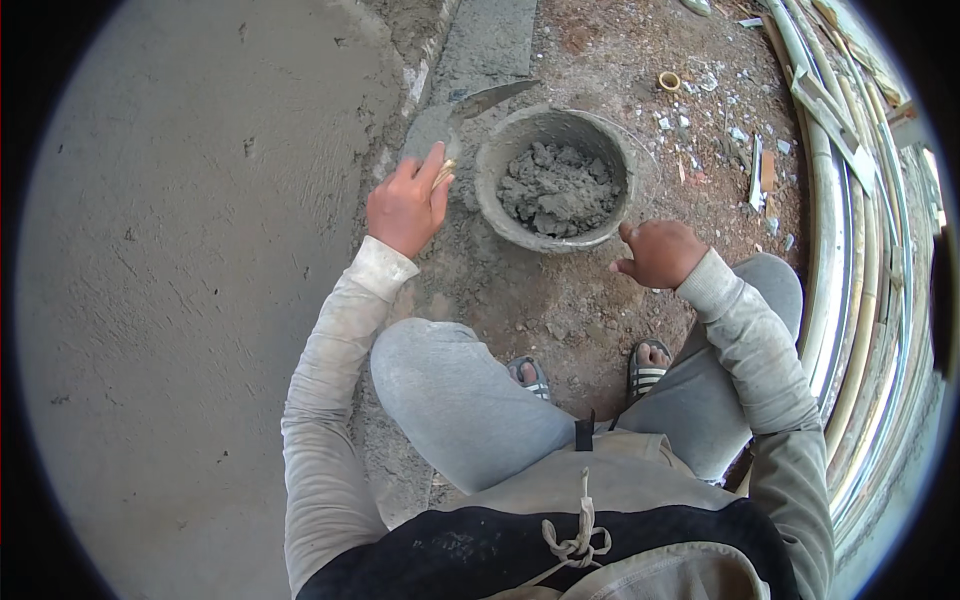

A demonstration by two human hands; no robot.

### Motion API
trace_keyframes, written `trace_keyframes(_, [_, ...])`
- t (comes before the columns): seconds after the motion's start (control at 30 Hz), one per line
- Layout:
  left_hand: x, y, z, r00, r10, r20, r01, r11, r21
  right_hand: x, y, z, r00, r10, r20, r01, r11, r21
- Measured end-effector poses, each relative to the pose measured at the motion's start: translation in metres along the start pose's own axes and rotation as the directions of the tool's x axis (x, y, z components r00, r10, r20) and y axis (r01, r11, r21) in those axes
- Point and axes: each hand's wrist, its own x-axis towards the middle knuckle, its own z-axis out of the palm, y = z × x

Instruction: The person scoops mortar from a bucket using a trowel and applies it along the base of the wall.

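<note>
Left hand [405, 210] gripping trowel [494, 98], blade grey, tapered, near slab's [200, 260] right edge. Round bucket [488, 190] grey-crusted; mortar [560, 190] inside lumpy. Right hand [663, 254] half-curled at rim, contact unclear.

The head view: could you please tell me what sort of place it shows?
Most likely a building site: a bucket of what looks like grey mortar, a broad grey surface on the left, and long pipes or poles along the right.
</note>
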Motion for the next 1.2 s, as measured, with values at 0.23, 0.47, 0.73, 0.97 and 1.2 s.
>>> trace_keyframes(0.23, [0.012, 0.039, 0.061, 0.729, 0.227, 0.646, -0.328, 0.944, 0.038, -0.001, -0.010, -0.005, 0.996, -0.052, -0.077, 0.054, 0.998, 0.020])
trace_keyframes(0.47, [0.010, 0.077, 0.028, 0.846, 0.167, 0.507, -0.208, 0.978, 0.025, -0.007, -0.009, -0.007, 0.984, -0.134, -0.115, 0.144, 0.986, 0.080])
trace_keyframes(0.73, [0.031, 0.092, 0.007, 0.821, 0.132, 0.555, -0.153, 0.988, -0.009, -0.023, -0.001, -0.012, 0.973, -0.130, -0.192, 0.144, 0.988, 0.060])
trace_keyframes(0.97, [0.003, 0.066, 0.062, 0.825, 0.067, 0.561, -0.156, 0.981, 0.112, -0.024, 0.000, -0.005, 0.961, -0.157, -0.229, 0.167, 0.986, 0.027])
trace_keyframes(1.2, [-0.038, -0.061, -0.004, 0.834, -0.474, 0.281, 0.470, 0.878, 0.087, -0.035, -0.004, -0.016, 0.968, -0.164, -0.189, 0.175, 0.984, 0.043])
